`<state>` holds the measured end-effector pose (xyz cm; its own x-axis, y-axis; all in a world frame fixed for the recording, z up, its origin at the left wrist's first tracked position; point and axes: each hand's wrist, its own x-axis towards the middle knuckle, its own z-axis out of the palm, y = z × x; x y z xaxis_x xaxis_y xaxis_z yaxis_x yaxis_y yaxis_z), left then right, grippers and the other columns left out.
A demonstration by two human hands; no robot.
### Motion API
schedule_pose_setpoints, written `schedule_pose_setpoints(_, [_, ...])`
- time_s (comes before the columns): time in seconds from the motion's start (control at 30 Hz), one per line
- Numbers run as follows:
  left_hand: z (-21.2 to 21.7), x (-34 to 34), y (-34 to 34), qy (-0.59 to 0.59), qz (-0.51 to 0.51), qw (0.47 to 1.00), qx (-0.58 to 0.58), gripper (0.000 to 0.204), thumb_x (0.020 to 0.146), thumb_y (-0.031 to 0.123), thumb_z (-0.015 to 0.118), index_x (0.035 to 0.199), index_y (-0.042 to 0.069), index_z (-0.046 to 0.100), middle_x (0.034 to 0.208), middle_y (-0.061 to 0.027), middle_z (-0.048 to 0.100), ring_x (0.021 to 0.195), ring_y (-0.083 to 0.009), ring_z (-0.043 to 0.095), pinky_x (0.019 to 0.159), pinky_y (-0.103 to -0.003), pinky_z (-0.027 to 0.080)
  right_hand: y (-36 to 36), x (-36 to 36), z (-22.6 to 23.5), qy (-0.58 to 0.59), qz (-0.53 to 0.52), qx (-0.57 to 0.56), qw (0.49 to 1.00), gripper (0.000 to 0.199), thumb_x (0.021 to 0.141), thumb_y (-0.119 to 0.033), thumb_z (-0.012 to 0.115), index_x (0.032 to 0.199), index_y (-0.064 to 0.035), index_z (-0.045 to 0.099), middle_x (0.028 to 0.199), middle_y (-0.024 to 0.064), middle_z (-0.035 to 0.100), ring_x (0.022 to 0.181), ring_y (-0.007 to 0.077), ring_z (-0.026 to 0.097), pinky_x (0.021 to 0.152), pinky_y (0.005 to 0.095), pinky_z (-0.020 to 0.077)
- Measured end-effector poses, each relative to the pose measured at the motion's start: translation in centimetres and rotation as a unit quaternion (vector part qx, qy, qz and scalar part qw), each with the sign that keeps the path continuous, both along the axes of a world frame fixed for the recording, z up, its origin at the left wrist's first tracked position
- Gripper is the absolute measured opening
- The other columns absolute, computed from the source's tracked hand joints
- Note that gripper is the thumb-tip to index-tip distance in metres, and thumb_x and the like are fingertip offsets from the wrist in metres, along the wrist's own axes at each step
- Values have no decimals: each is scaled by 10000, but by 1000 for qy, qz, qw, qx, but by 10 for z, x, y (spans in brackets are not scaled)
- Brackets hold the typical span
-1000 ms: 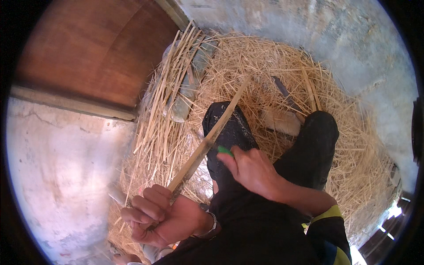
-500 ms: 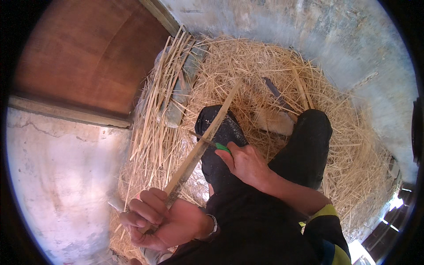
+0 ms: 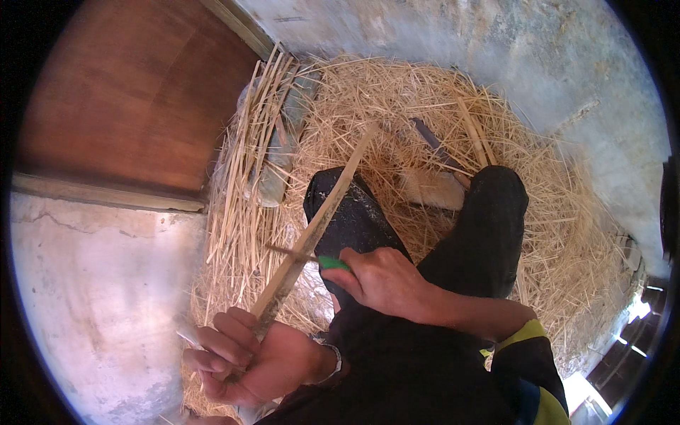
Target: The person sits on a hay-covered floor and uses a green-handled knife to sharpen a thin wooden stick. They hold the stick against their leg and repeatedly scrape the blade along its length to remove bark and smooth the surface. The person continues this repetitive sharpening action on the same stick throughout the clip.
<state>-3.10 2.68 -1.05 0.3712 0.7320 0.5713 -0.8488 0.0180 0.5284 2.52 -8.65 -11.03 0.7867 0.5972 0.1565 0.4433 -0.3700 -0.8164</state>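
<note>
A long, flat wooden strip (image 3: 320, 218), probably bamboo, slants over my left thigh, its far tip above the straw. My left hand (image 3: 251, 354), palm up, has its fingers curled round the strip's near end. In my right hand (image 3: 386, 282) is a green-handled knife (image 3: 333, 263). Its thin blade crosses the strip around the middle of its near half, pointing left. The blade touches or lies right over the strip; I cannot tell how deep the edge sits. Pale shavings or dust speckle my dark trouser leg.
Straw (image 3: 397, 92) covers the floor. A bundle of thin split sticks (image 3: 244, 163) lies at left beside a grey-green roll (image 3: 273, 180). Beyond my knees are a dark, long blade-like piece (image 3: 433, 142), a pale block (image 3: 432, 189) and two wooden strips (image 3: 471, 131). Walls (image 3: 510, 49) enclose the spot.
My right hand has drawn the knife down along the strip, nearer my left hand. The left hand keeps its hold, and the whole view has shifted slightly.
</note>
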Motion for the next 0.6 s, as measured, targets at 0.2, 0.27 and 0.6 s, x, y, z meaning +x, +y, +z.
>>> schedule_pose_setpoints(0.2, [1, 2, 16, -5, -26, 1000, -3, 204, 886, 189, 433, 706, 114, 374, 591, 9, 294, 529, -94, 232, 515, -262, 197, 3, 21, -12, -25, -39, -51, 998, 435, 930, -423, 550, 772, -18, 574, 532, 203, 567, 502, 399, 592, 455, 469, 483])
schedule_pose_setpoints(0.27, [-3, -1, 26, 1, -50, 999, -5, 204, 883, 185, 434, 701, 117, 375, 592, 11, 293, 537, -94, 235, 521, -266, 198, 5, 12, 1, -42, -21, -54, 997, 451, 934, -428, 543, 758, -15, 583, 531, 202, 570, 512, 398, 601, 449, 466, 486])
schedule_pose_setpoints(0.6, [-3, 0, 44, 12, 27, 999, -37, 232, 877, 188, 430, 668, 123, 353, 557, 14, 277, 509, -95, 221, 499, -266, 186, 24, 8, 5, -34, 11, -75, 996, 473, 958, -420, 497, 764, -4, 608, 540, 212, 580, 520, 379, 622, 443, 464, 491])
